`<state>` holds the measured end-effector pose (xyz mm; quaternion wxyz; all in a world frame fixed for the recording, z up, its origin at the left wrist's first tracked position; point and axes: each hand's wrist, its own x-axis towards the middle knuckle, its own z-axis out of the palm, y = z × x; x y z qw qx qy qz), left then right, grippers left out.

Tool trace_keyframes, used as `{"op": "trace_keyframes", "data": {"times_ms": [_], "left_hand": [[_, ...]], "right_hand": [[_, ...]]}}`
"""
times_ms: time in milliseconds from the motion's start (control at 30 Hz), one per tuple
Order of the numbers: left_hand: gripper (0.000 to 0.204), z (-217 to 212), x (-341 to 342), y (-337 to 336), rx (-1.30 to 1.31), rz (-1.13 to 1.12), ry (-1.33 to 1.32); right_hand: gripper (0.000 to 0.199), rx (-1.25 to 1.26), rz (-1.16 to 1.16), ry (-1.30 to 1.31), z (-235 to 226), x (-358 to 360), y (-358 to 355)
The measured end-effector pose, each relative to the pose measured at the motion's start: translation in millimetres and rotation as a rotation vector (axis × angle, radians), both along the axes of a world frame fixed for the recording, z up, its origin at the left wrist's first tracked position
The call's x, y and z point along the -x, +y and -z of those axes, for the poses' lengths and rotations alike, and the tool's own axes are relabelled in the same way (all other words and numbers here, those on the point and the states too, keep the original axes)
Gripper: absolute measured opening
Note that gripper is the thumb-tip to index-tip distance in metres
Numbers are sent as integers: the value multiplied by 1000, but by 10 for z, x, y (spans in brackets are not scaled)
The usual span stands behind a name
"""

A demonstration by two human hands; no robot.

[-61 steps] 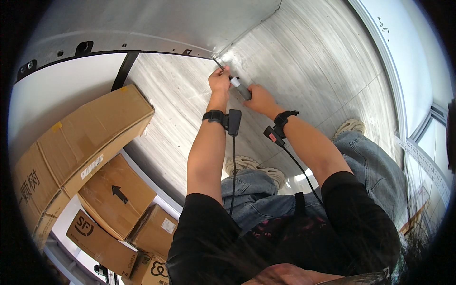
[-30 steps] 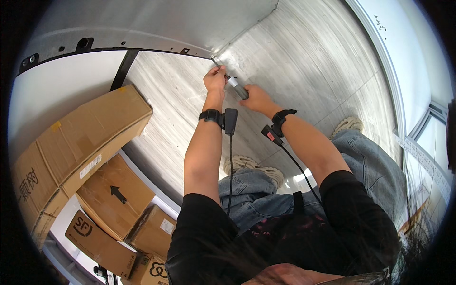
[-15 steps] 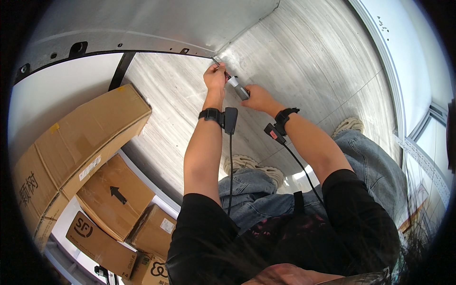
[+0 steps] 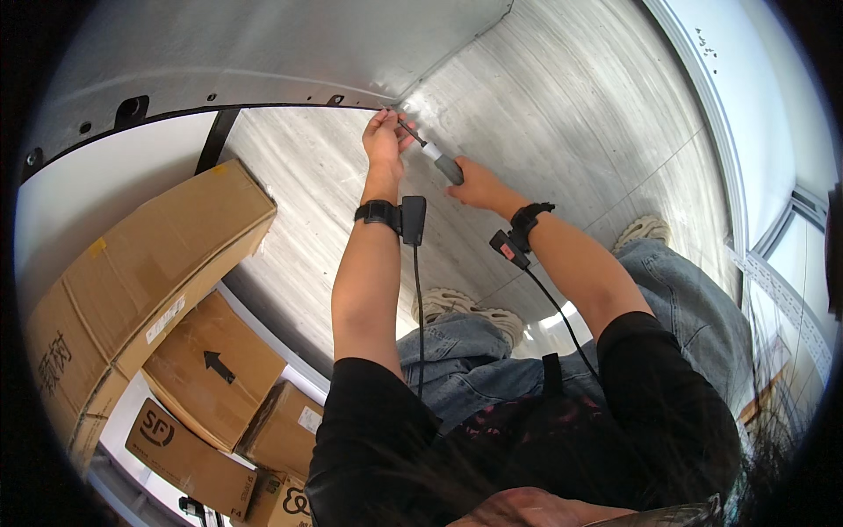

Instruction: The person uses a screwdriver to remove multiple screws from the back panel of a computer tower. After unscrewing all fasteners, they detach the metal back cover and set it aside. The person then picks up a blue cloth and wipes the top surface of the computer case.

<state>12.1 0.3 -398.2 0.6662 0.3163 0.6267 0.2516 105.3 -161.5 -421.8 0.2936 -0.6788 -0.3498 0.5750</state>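
From up here on the head camera I'm seeing the pale floor (image 4: 571, 132) spreading beneath the grey panel (image 4: 290, 48), which I'm using as my landmark. The panel's holed edge is now sitting slightly closer to the long carton (image 4: 158, 272) than it was a second ago, though I can't tell how much of that is my view shifting. Smaller cartons (image 4: 215, 369) are resting beyond the long carton, farther from the panel.

My left hand (image 4: 383, 140) is showing the clear change: half a second ago its fingers were wrapping the driver's shaft, and now they are partly spreading, with the foremost tips reaching the panel's edge near its corner. I can't tell whether those tips are pinching anything small. My right hand (image 4: 481, 186) is keeping its fingers curled around the handle, farther out from the panel.

The driver (image 4: 449, 167) is lying aslant, its handle pointing away from the panel and its shaft (image 4: 413, 133) slanting toward the corner, just beside the left fingers. Whether its tip is touching the panel, I'm not making out. I'm judging that the right hand alone is now carrying the driver, while the left is attending to the panel's edge.
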Motion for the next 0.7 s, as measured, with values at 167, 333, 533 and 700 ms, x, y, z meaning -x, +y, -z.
{"op": "trace_keyframes", "data": {"times_ms": [167, 333, 533, 700], "left_hand": [[17, 7, -14, 61, 25, -66, -32], [21, -11, -87, 43, 28, -116, 43], [20, -31, -134, 59, -5, -141, 59], [19, 57, -100, 73, 32, -188, -55]], "right_hand": [[48, -30, 3, -97, -62, 16, -13], [48, 41, 16, -17, -173, -5, 8], [46, 27, 13, -53, -88, 18, -22], [45, -28, 37, -57, -66, 36, -44]]}}
